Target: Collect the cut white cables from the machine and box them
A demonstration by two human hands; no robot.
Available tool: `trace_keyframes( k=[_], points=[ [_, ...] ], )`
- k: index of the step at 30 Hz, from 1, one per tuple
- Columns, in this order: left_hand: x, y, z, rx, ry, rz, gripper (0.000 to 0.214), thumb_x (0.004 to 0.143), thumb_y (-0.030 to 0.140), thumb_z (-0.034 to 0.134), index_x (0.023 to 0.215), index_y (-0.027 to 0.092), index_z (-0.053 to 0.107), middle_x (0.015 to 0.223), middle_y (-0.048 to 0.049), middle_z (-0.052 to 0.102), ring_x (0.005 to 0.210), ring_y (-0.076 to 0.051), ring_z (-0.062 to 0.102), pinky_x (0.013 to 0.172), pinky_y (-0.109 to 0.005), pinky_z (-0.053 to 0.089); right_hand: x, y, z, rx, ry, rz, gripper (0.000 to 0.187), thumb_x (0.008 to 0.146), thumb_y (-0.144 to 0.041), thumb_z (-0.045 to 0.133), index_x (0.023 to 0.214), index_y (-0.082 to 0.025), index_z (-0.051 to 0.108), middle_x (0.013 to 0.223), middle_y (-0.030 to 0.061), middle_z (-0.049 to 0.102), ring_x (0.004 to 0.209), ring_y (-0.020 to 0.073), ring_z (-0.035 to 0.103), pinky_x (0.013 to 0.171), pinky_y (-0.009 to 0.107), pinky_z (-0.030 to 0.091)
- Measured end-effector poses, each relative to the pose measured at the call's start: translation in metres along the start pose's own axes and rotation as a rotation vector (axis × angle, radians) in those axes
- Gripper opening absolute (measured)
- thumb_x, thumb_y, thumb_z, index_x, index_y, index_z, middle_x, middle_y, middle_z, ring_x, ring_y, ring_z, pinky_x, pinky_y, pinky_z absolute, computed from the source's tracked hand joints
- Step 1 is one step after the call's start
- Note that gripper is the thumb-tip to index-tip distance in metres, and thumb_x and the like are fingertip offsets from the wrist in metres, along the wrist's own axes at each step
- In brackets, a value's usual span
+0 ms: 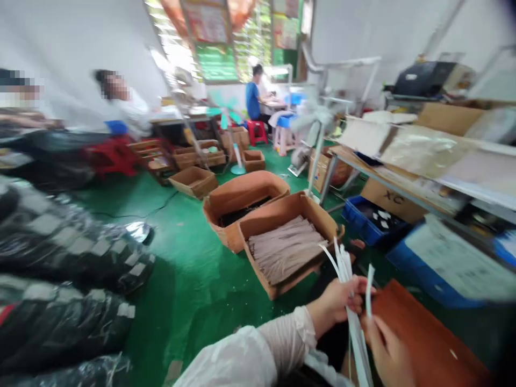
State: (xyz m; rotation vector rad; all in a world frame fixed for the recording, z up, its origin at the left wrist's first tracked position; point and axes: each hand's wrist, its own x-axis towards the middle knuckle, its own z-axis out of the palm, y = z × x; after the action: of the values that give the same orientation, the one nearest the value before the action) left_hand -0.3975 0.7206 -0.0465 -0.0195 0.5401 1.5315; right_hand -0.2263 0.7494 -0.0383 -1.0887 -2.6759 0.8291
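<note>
Just beyond the left hand (337, 303), strips (284, 250) fill a cardboard box (278, 215).

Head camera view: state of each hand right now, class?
Left hand: closed, holding a bundle of white strips.
Right hand: closed on one white strip.

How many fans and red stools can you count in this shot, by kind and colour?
Teal fan: 1
White fan: 1
Red stools: 2
Total: 4
</note>
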Motion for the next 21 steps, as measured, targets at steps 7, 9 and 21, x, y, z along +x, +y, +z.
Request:
trace_keyframes(
  k=[7,9,21],
  points=[
    [-0.003,0.002,0.007,0.039,0.003,0.012,0.034,0.074,0.038,0.081,0.094,0.013,0.068,0.073,-0.0012,0.063,0.043,0.0,0.022,0.04,-0.014,0.02,0.001,-0.029,-0.003,0.272,0.064,0.081,0.037,0.1,-0.041,0.037,0.075,-0.022,0.057,0.069,0.0028,0.063,0.067,0.0184,0.062,0.065,0.029,0.044],
    [-0.002,-0.001,0.011,0.082,-0.012,0.011,0.036,0.074,0.039,0.081,0.092,0.013,0.066,0.07,0.0005,0.061,0.042,0.0,0.023,0.04,-0.015,0.022,-0.004,-0.024,-0.006,0.307,0.084,0.093,0.035,0.099,-0.039,0.04,0.078,-0.021,0.06,0.071,0.0026,0.064,0.067,0.0172,0.061,0.064,0.027,0.042],
    [-0.006,-0.016,0.007,0.133,0.115,0.038,0.046,0.069,0.049,0.083,0.08,0.013,0.057,0.057,0.0037,0.055,0.042,-0.001,0.026,0.042,-0.017,0.022,-0.01,-0.011,0.029,0.895,0.039,0.204,0.047,0.087,-0.064,0.058,0.105,-0.021,0.058,0.101,0.0098,0.069,0.087,0.0212,0.066,0.078,0.033,0.051]
  ],
)
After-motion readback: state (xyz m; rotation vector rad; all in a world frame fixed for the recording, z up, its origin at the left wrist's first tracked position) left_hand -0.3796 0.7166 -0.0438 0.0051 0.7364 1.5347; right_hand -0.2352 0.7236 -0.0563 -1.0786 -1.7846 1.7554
